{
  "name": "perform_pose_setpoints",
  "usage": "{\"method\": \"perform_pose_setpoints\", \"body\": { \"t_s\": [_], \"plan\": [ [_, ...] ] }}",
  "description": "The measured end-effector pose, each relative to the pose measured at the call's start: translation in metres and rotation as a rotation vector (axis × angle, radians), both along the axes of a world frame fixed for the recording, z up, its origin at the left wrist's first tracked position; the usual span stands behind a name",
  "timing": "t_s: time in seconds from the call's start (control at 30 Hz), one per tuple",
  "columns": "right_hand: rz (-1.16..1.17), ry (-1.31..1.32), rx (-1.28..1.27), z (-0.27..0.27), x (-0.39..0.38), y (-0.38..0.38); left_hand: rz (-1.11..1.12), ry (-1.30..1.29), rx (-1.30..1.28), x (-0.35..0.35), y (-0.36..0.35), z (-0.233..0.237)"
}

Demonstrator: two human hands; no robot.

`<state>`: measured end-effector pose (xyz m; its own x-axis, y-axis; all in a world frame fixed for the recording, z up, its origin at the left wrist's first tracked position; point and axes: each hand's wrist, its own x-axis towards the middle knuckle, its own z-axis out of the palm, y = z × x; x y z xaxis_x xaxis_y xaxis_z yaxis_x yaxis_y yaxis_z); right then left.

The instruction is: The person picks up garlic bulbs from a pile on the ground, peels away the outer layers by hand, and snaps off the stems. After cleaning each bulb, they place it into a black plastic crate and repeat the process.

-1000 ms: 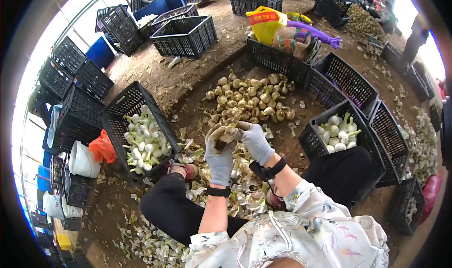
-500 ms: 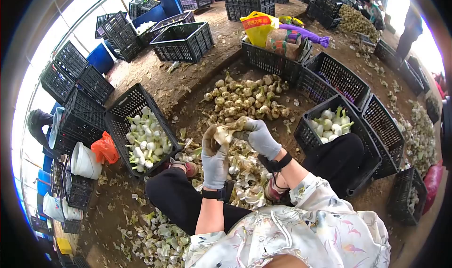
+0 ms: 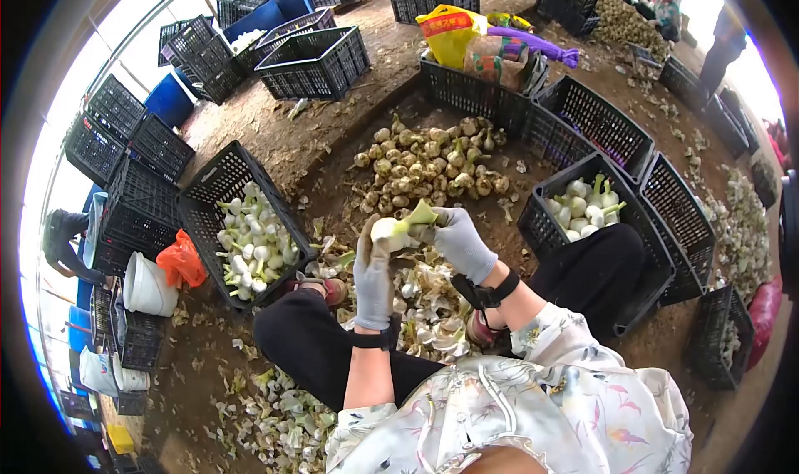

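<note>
A white garlic bulb [image 3: 388, 234] with a short green stem is held up over the scraps between my knees. My gloved left hand [image 3: 372, 276] wraps its fingers round the bulb from the left. At the stem end, my gloved right hand [image 3: 463, 245] is closed, its fingers pinching there with some brownish skin hanging under them. Beneath both hands lies a heap of peeled garlic skins [image 3: 433, 307]. Beyond them, a pile of unpeeled garlic [image 3: 433, 164] rests on the ground.
On the left stands a black crate [image 3: 205, 210] of cleaned garlic, and on the right another crate [image 3: 537, 224] with white bulbs. A yellow bag [image 3: 450, 37] sits in a crate behind the pile. A white bucket [image 3: 148, 284] and an orange bag [image 3: 181, 259] are at far left.
The bulb's brown outer skin has come away, and smooth white flesh and a green stem now show. Both hands remain in nearly the same place; the view has shifted slightly.
</note>
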<state>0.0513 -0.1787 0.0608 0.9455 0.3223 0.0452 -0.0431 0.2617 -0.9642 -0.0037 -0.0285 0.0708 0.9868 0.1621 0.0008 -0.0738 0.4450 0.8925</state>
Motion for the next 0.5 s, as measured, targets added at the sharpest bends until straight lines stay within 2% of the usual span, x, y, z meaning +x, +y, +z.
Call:
{"method": "perform_pose_setpoints", "body": {
  "t_s": [0.03,0.07,0.13,0.17,0.2,0.27,0.33,0.37,0.4,0.43,0.47,0.5],
  "plan": [
    [0.001,-0.088,0.034,0.002,-0.002,0.004,0.064,-0.105,0.157,0.004,-0.004,-0.006],
    [0.0,-0.086,0.034,-0.001,-0.001,0.003,0.063,-0.103,0.158,0.004,-0.002,-0.011],
    [-0.071,0.06,-0.012,-0.009,0.002,0.002,0.009,-0.127,0.23,0.0,0.004,-0.015],
    [-0.087,0.168,0.234,-0.011,0.01,0.001,-0.041,-0.105,0.211,-0.001,0.002,-0.008],
    [-0.185,0.334,0.327,-0.012,0.012,-0.004,-0.114,-0.153,0.12,-0.002,0.005,-0.014],
    [-0.409,0.485,0.486,-0.058,0.043,-0.019,-0.269,-0.11,-0.044,-0.011,0.01,-0.006],
    [-0.331,0.244,0.039,-0.091,0.06,-0.046,-0.265,-0.068,-0.077,-0.015,0.016,-0.01],
    [-0.128,0.293,-0.528,-0.07,0.06,-0.042,-0.213,-0.078,-0.083,-0.014,0.017,-0.012],
    [-0.053,-0.101,-1.051,-0.053,0.049,-0.033,-0.159,-0.088,-0.091,-0.012,0.017,-0.015],
    [-0.15,-0.271,-0.982,-0.037,0.032,-0.024,-0.118,-0.077,0.09,-0.006,0.023,-0.03],
    [-0.249,-0.432,-0.907,-0.022,0.019,-0.017,-0.121,-0.064,0.086,-0.007,0.023,-0.03],
    [-0.134,-0.445,-0.749,0.0,0.014,-0.011,-0.095,-0.081,0.218,-0.004,0.021,-0.028]
  ]
}}
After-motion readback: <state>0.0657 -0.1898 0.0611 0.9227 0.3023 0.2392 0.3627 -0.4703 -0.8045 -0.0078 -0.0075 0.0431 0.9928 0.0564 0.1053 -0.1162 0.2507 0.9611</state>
